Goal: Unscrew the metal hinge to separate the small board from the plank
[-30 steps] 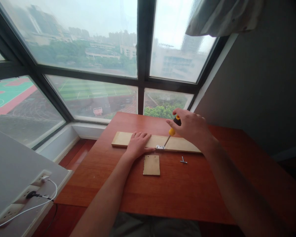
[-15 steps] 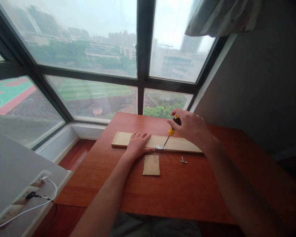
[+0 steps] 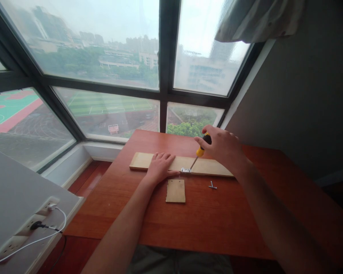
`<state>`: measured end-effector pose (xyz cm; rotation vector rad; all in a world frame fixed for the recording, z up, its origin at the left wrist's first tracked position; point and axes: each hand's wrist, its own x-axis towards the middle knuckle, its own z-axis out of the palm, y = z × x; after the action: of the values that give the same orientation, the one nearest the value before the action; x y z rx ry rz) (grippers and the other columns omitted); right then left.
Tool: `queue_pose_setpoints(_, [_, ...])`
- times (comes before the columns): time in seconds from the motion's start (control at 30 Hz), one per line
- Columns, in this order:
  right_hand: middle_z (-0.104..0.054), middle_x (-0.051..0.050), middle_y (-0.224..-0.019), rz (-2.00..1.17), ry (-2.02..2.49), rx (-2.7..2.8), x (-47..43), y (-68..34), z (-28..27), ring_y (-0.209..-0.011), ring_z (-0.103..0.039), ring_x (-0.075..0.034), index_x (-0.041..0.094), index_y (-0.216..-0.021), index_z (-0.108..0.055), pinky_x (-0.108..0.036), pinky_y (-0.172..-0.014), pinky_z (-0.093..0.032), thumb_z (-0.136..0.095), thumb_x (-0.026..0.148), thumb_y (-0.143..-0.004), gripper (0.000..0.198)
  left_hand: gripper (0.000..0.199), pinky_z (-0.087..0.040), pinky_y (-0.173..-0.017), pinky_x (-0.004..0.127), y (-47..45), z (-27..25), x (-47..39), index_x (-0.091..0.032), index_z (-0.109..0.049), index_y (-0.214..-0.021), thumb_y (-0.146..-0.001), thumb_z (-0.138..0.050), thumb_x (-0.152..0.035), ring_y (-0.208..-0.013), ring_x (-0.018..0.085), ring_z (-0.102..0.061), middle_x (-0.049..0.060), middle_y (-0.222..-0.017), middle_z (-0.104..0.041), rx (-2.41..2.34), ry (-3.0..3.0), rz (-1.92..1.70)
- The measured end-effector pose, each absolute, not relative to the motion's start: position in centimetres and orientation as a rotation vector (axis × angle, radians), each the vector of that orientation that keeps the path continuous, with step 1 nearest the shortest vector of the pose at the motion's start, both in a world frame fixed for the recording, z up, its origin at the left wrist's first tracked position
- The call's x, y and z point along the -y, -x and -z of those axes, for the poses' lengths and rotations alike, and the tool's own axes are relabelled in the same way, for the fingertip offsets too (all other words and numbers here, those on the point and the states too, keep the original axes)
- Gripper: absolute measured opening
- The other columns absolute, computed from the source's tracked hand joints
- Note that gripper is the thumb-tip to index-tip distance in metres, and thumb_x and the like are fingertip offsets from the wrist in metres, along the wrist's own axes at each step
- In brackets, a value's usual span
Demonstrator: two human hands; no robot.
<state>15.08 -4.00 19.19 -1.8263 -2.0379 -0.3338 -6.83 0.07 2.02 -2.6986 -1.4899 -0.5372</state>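
Note:
A long pale wooden board [image 3: 211,166] lies across the table. My left hand [image 3: 160,167] rests flat on it with fingers stretched out, its thumb beside a small metal hinge [image 3: 185,170] at the board's near edge. My right hand [image 3: 224,146] grips a yellow and black screwdriver [image 3: 200,152] by the handle. The tool leans to the right, and its tip meets the right side of the hinge; the screw head under it is too small to make out. Nearer to me lies a small wooden piece [image 3: 175,191] with two holes along its far edge.
Loose screws [image 3: 212,185] lie on the reddish-brown table [image 3: 205,224], right of the small wooden piece. Large windows [image 3: 108,102] stand behind the table. At the left, a low wall carries power sockets [image 3: 28,224] with a white cable [image 3: 63,224] plugged in.
My right hand and the screwdriver handle have shifted very slightly to the right. The left hand, board and hinge look the same.

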Motion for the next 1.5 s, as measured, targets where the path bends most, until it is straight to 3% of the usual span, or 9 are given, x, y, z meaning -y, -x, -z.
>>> queue_pose_setpoints(0.1, [-0.069, -0.006, -0.087, 0.267, 1.755, 2.067, 4.0, -15.3, -19.3, -0.074, -0.062, -0.023, 0.024, -0.103, -0.062, -0.032, -0.06, -0.038, -0.056, 0.037, -0.082, 0.025, 0.07, -0.025, -0.11, 0.047, 6.8, -2.1, 0.0, -0.028, -0.052, -0.131, -0.075, -0.059, -0.069, -0.121, 0.03, -0.048, 0.009, -0.129, -0.058, 1.503, 2.698, 0.523])
queue_pose_setpoints(0.27, [-0.067, -0.007, -0.109, 0.135, 1.594, 2.152, 4.4, -15.5, -19.4, -0.082, -0.062, -0.021, 0.024, -0.116, -0.056, -0.03, -0.064, -0.042, -0.055, 0.027, -0.077, 0.039, 0.07, -0.025, -0.11, 0.047, 6.7, -2.1, 0.0, -0.029, -0.052, -0.131, -0.075, -0.059, -0.069, -0.121, 0.03, -0.049, 0.009, -0.129, -0.058, 1.505, 2.695, 0.524])
queue_pose_setpoints(0.43, [-0.069, -0.006, -0.096, 0.232, 1.658, 2.08, 4.2, -15.3, -19.1, -0.078, -0.063, -0.022, 0.024, -0.106, -0.059, -0.03, -0.06, -0.039, -0.053, 0.045, -0.086, 0.03, 0.07, -0.025, -0.11, 0.048, 6.8, -1.9, -0.1, -0.029, -0.051, -0.131, -0.075, -0.058, -0.07, -0.121, 0.03, -0.049, 0.009, -0.128, -0.058, 1.496, 2.695, 0.541])
queue_pose_setpoints(0.57, [-0.07, -0.006, -0.092, 0.229, 1.62, 2.084, 3.8, -15.3, -19.0, -0.077, -0.063, -0.022, 0.023, -0.105, -0.061, -0.031, -0.062, -0.04, -0.053, 0.038, -0.086, 0.025, 0.071, -0.025, -0.11, 0.048, 6.8, -2.0, -0.1, -0.028, -0.051, -0.132, -0.075, -0.058, -0.07, -0.121, 0.03, -0.048, 0.009, -0.128, -0.058, 1.49, 2.697, 0.536])
queue_pose_setpoints(0.8, [-0.068, -0.006, -0.095, 0.197, 1.512, 2.046, 4.2, -15.4, -19.6, -0.077, -0.063, -0.021, 0.022, -0.113, -0.057, -0.032, -0.067, -0.043, -0.054, 0.031, -0.08, 0.034, 0.071, -0.025, -0.11, 0.048, 6.8, -2.1, 0.0, -0.028, -0.051, -0.131, -0.075, -0.057, -0.071, -0.121, 0.03, -0.049, 0.009, -0.128, -0.059, 1.496, 2.702, 0.537])
queue_pose_setpoints(1.0, [-0.062, -0.002, -0.079, 0.105, 1.51, 1.899, 4.5, -16.7, -20.0, -0.066, -0.057, -0.018, 0.022, -0.107, -0.056, -0.031, -0.064, -0.043, -0.054, 0.03, -0.081, 0.027, 0.07, -0.026, -0.109, 0.048, 6.8, -2.1, -0.1, -0.026, -0.052, -0.13, -0.077, -0.054, -0.071, -0.121, 0.03, -0.048, 0.01, -0.128, -0.059, 1.491, 2.704, 0.534])
queue_pose_setpoints(1.1, [-0.059, 0.0, -0.078, -0.066, 1.433, 1.768, 4.4, -18.1, -19.5, -0.068, -0.057, -0.017, 0.024, -0.105, -0.057, -0.031, -0.066, -0.045, -0.059, 0.034, -0.08, 0.027, 0.069, -0.027, -0.108, 0.047, 6.8, -2.1, 0.0, -0.026, -0.052, -0.13, -0.077, -0.054, -0.071, -0.12, 0.03, -0.048, 0.01, -0.127, -0.059, 1.481, 2.701, 0.535])
queue_pose_setpoints(1.3, [-0.055, 0.001, -0.086, -0.823, 0.903, 1.303, 4.2, -20.4, -18.2, -0.08, -0.061, -0.017, 0.027, -0.097, -0.056, -0.031, -0.07, -0.052, -0.06, 0.042, -0.082, 0.022, 0.066, -0.026, -0.109, 0.046, 6.8, -2.2, 0.0, -0.028, -0.052, -0.129, -0.078, -0.056, -0.069, -0.12, 0.029, -0.048, 0.009, -0.127, -0.059, 1.485, 2.695, 0.538])
queue_pose_setpoints(1.5, [-0.057, 0.002, -0.082, -1.11, 0.875, 1.241, 4.4, -20.2, -17.4, -0.062, -0.053, -0.01, 0.024, -0.085, -0.057, -0.024, -0.056, -0.045, -0.065, 0.03, -0.072, 0.016, 0.069, -0.027, -0.109, 0.044, 6.8, -2.3, 0.0, -0.026, -0.052, -0.13, -0.078, -0.053, -0.071, -0.12, 0.029, -0.048, 0.009, -0.127, -0.059, 1.478, 2.7, 0.541])
